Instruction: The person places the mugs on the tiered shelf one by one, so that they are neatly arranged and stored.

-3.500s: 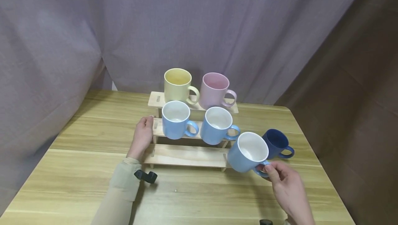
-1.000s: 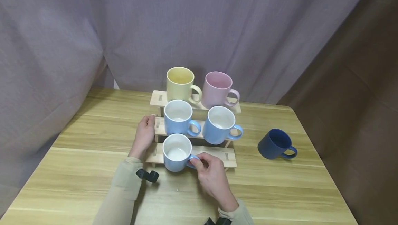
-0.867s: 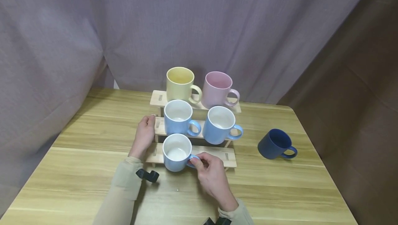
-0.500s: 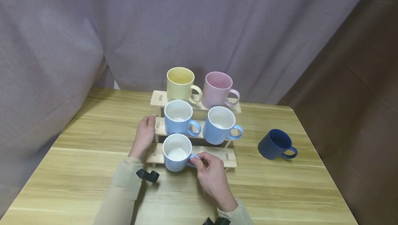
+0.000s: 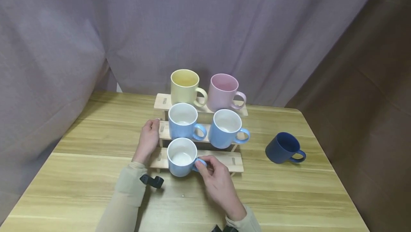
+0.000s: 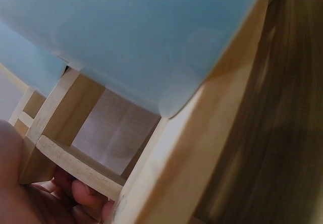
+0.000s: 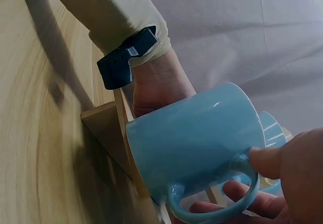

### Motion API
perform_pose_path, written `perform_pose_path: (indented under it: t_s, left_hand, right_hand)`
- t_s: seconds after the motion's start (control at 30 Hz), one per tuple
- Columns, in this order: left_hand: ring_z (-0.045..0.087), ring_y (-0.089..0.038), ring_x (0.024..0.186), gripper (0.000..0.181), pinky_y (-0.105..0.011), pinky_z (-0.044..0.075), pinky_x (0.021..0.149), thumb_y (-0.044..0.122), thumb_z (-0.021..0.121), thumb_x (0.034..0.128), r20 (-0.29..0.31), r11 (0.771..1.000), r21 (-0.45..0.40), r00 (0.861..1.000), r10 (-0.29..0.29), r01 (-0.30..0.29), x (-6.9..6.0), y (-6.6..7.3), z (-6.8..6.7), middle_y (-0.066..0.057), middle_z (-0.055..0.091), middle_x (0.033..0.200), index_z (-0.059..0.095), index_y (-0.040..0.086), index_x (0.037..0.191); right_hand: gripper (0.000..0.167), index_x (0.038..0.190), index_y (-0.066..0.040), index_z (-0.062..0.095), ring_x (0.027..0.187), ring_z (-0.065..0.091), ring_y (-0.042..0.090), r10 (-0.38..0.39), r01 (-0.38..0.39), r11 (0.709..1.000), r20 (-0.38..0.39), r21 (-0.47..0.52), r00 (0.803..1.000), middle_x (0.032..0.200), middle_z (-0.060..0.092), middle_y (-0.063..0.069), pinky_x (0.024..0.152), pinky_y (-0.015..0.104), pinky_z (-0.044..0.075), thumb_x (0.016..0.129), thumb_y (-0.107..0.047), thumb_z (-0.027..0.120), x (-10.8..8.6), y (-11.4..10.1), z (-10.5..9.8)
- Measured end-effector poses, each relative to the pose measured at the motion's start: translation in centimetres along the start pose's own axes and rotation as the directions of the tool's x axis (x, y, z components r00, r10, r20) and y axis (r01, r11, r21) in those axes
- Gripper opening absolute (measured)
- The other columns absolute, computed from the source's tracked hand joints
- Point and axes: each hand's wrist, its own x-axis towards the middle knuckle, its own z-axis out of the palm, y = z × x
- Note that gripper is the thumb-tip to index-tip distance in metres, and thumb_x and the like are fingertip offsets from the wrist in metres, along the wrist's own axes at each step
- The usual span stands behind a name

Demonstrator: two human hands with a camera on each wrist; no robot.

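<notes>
In the head view my left hand (image 5: pixel 149 137) grips the left side of a three-tier wooden rack (image 5: pixel 215 159). Its fingers (image 6: pixel 88 196) curl under the side piece in the left wrist view. A light blue mug (image 5: pixel 181 162), white inside, stands upright on the left part of the lowest tier. My right hand (image 5: pixel 219 185) holds that mug's handle (image 7: pixel 217 214) between thumb and fingers, its grip looking slightly loosened. Two more light blue mugs, a left one (image 5: pixel 181 128) and a right one (image 5: pixel 223 135), stand on the middle tier.
The top tier bears a yellow mug (image 5: pixel 183 94) and a pink mug (image 5: pixel 221 98). A dark blue mug (image 5: pixel 280 150) lies tilted on the wooden table (image 5: pixel 289 196) to the right. Grey curtains (image 5: pixel 192 21) hang behind the table.
My right hand has carried the light blue mug from the rack's right side onto the lowest tier's left part. Lately its fingers have loosened slightly at the handle. The left hand stayed at the rack.
</notes>
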Motion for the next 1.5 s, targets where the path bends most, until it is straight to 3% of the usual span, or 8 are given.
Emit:
perform_pose_path:
  t_s: [0.3, 0.5, 0.63, 0.8, 1.03, 1.23, 1.37, 1.5]
  left_hand:
    - [0.052, -0.034, 0.101, 0.048, -0.046, 0.042, 0.091, 0.037, 0.032, 0.1061, 0.004, 1.000, -0.020, 1.000, 0.005, -0.005, 0.1, 0.0, 0.1, -0.022, 0.055, 0.106, 0.053, -0.005, 0.114]
    - [0.052, -0.034, 0.103, 0.048, -0.046, 0.042, 0.091, 0.039, 0.032, 0.1055, 0.005, 1.000, -0.021, 1.000, -0.004, 0.004, 0.2, 0.1, 0.0, -0.022, 0.055, 0.107, 0.053, -0.004, 0.114]
    - [0.052, -0.034, 0.103, 0.049, -0.046, 0.042, 0.091, 0.039, 0.031, 0.1055, 0.006, 1.000, -0.019, 1.000, -0.006, 0.006, 0.2, 0.1, 0.0, -0.021, 0.055, 0.107, 0.053, -0.004, 0.115]
    - [0.052, -0.034, 0.104, 0.051, -0.047, 0.042, 0.092, 0.040, 0.030, 0.1057, 0.008, 1.000, -0.009, 1.000, -0.010, 0.010, 0.2, 0.0, -0.1, -0.022, 0.055, 0.108, 0.053, -0.004, 0.117]
    - [0.052, -0.034, 0.105, 0.049, -0.047, 0.041, 0.093, 0.039, 0.031, 0.1058, 0.007, 1.000, -0.012, 1.000, -0.011, 0.012, 0.1, 0.0, 0.0, -0.022, 0.055, 0.109, 0.053, -0.004, 0.117]
    - [0.052, -0.034, 0.104, 0.050, -0.047, 0.041, 0.093, 0.039, 0.032, 0.1058, 0.004, 1.000, -0.007, 1.000, -0.009, 0.009, 0.1, -0.1, 0.1, -0.022, 0.055, 0.108, 0.053, -0.004, 0.116]
    - [0.052, -0.033, 0.102, 0.049, -0.046, 0.041, 0.092, 0.039, 0.032, 0.1058, 0.001, 1.000, -0.009, 1.000, -0.002, 0.002, 0.1, -0.1, 0.1, -0.022, 0.055, 0.106, 0.053, -0.004, 0.114]
    - [0.052, -0.034, 0.101, 0.048, -0.046, 0.041, 0.091, 0.038, 0.033, 0.1058, -0.001, 1.000, -0.011, 1.000, 0.002, -0.002, 0.1, -0.1, 0.1, -0.022, 0.055, 0.105, 0.054, -0.004, 0.114]
  right_hand:
    - [0.036, 0.117, -0.006, 0.060, 0.102, 0.062, 0.015, -0.045, 0.043, 0.999, -0.095, -0.023, 0.994, 0.111, 0.064, 0.007, 0.090, 0.031, 0.050, 0.099, -0.037, 0.056, -0.3, 0.5, -1.3]
    - [0.022, 0.114, -0.006, 0.061, 0.100, 0.063, 0.016, -0.144, 0.149, 0.989, -0.266, 0.000, 0.953, 0.109, 0.067, 0.007, 0.084, 0.028, 0.051, 0.102, -0.023, 0.052, -0.3, 0.8, -3.0]
    - [0.018, 0.111, 0.004, 0.058, 0.093, 0.066, 0.022, -0.264, 0.312, 0.948, -0.376, 0.070, 0.888, 0.104, 0.066, 0.016, 0.081, 0.024, 0.052, 0.103, -0.008, 0.046, -0.4, 1.1, -4.1]
    - [0.018, 0.108, 0.018, 0.049, 0.083, 0.068, 0.024, -0.373, 0.495, 0.861, -0.519, 0.115, 0.769, 0.096, 0.062, 0.030, 0.074, 0.025, 0.054, 0.102, 0.005, 0.039, -0.4, 1.5, -5.6]
    - [0.023, 0.107, 0.025, 0.044, 0.073, 0.067, 0.025, -0.352, 0.584, 0.803, -0.695, 0.120, 0.627, 0.090, 0.060, 0.030, 0.067, 0.026, 0.055, 0.102, 0.002, 0.040, -0.2, 2.7, -8.0]
    - [0.022, 0.107, 0.022, 0.047, 0.070, 0.065, 0.026, -0.280, 0.603, 0.789, -0.803, 0.120, 0.526, 0.089, 0.060, 0.027, 0.064, 0.026, 0.054, 0.101, 0.001, 0.043, 0.0, 3.5, -10.0]
    - [0.019, 0.106, 0.020, 0.050, 0.069, 0.065, 0.026, -0.210, 0.617, 0.771, -0.853, 0.157, 0.479, 0.088, 0.059, 0.025, 0.062, 0.025, 0.054, 0.100, 0.002, 0.046, 0.2, 4.2, -11.3]
    - [0.016, 0.107, 0.011, 0.053, 0.073, 0.065, 0.022, -0.113, 0.479, 0.866, -0.875, 0.146, 0.471, 0.091, 0.060, 0.018, 0.063, 0.022, 0.053, 0.100, -0.002, 0.047, 0.2, 4.6, -12.6]
